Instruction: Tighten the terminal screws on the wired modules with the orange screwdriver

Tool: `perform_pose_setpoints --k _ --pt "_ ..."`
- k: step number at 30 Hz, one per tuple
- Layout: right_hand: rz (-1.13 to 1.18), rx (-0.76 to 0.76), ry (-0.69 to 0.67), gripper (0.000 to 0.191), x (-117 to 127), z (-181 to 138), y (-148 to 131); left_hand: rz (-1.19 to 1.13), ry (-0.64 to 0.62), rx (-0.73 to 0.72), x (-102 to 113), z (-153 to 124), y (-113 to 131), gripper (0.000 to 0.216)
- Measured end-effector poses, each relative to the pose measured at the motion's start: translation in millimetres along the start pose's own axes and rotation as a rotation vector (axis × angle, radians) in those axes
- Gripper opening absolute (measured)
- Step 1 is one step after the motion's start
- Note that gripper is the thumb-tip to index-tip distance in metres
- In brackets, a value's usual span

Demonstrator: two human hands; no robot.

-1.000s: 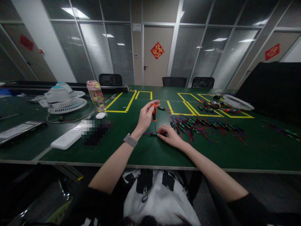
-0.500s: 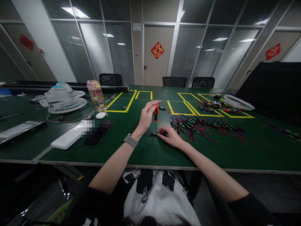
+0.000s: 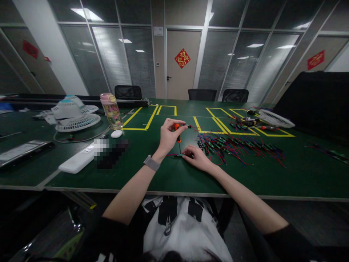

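An orange-and-black screwdriver (image 3: pixel 178 133) stands nearly upright, its handle between the thumb and fingers of my left hand (image 3: pixel 169 134). Its thin shaft runs down to a small green circuit board (image 3: pixel 178 155) with red and blue wires, lying on the green table (image 3: pixel 163 178). My right hand (image 3: pixel 197 156) rests on the table at the board's right end, fingers pinched on it. The exact contact of the screwdriver's tip is too small to make out. Just right of my hands lies a heap of similar wired boards (image 3: pixel 231 143).
To the left are a white fan (image 3: pixel 77 122), a pink-lidded bottle (image 3: pixel 111 111), a white oblong device (image 3: pixel 79 160) and a small white oval object (image 3: pixel 116 134). Yellow tape (image 3: pixel 148 120) marks the table. A fan guard (image 3: pixel 275 119) and dark screen-like shape (image 3: pixel 316 105) are at right.
My left hand has shifted its fingers round the screwdriver handle, thumb now across its front. The handle leans slightly more to the left. My right hand and the circuit board stay put.
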State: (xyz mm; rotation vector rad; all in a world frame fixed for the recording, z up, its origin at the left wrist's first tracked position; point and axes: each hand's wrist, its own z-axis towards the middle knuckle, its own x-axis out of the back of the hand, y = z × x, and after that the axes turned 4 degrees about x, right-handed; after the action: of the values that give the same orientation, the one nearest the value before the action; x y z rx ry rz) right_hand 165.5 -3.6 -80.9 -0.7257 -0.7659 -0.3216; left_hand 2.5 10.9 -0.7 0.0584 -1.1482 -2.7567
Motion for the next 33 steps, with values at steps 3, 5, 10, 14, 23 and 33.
perform_pose_setpoints --k 3,5,10,14,23,33 --pt "-0.005 -0.003 0.000 0.007 0 0 0 0.032 0.013 -0.002 1 1 -2 0.015" --pt "-0.004 -0.001 0.002 0.007 0 0 1 -0.022 -0.041 0.020 1 2 -4 0.023" --pt "0.007 0.006 0.003 0.006 1 0 0 -0.381 -0.205 0.144 -4 2 -7 0.028" --pt "0.005 0.008 0.002 0.006 1 0 0 -0.384 -0.197 0.151 -5 0 -4 0.018" --pt "-0.008 0.010 0.006 0.006 1 0 -1 -0.055 -0.122 0.054 0 -1 3 0.017" --pt "0.001 0.001 0.002 0.007 1 0 -1 -0.277 -0.151 0.125 -2 3 -3 0.021"
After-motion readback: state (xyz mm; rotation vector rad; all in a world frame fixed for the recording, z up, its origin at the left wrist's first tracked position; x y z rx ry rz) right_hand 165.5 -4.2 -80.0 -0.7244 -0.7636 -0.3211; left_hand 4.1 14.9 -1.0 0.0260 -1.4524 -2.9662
